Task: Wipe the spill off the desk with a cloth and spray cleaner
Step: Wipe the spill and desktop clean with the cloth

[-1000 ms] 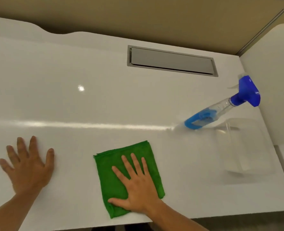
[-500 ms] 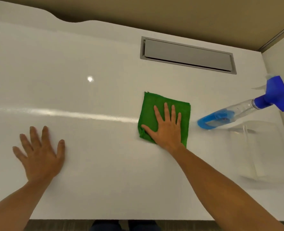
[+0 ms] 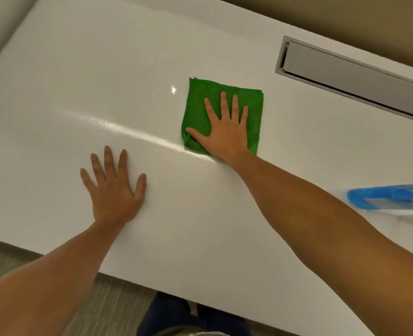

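Observation:
A folded green cloth [image 3: 198, 103] lies flat on the white desk [image 3: 84, 76], toward the far middle. My right hand [image 3: 225, 132] presses down on it with fingers spread, palm covering its near right part. My left hand [image 3: 114, 187] rests flat on the bare desk nearer to me, fingers apart, holding nothing. The spray bottle [image 3: 384, 198] lies on its side at the right edge of view; only its blue-labelled lower body shows. A glossy wet-looking streak [image 3: 137, 133] runs across the desk to the left of the cloth.
A grey cable-port flap [image 3: 350, 76] is set into the desk at the far right. The desk's front edge [image 3: 200, 300] runs diagonally below my arms, with floor and my legs beyond it. A tan wall stands behind the desk.
My right hand has pushed the cloth away from me and leftward across the desk. The view has swung left, so the bottle is now mostly cut off. My left hand stays flat.

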A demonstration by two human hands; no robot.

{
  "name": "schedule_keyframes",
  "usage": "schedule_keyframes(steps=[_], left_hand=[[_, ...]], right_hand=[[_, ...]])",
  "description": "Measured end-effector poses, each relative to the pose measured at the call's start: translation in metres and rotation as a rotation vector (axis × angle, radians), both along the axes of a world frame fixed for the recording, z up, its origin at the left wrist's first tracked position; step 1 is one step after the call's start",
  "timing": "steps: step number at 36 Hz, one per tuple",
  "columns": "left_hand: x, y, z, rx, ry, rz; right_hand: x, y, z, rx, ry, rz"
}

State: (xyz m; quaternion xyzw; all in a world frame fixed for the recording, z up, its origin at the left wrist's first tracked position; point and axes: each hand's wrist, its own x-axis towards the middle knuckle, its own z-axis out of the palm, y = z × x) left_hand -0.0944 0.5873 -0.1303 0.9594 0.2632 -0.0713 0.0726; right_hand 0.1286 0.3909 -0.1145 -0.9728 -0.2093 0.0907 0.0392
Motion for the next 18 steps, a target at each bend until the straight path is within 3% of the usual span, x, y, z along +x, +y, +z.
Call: schedule_keyframes(steps=[7,18], left_hand=[[0.001,0.002,0.0,0.005,0.025,-0.002],[-0.003,0.002,0.001,-0.023,0.001,-0.018]], right_hand=[[-0.068,0.037,-0.004,0.055,-0.005,0.17],[-0.193,-0.006,0.002,0.11,0.072,0.307]])
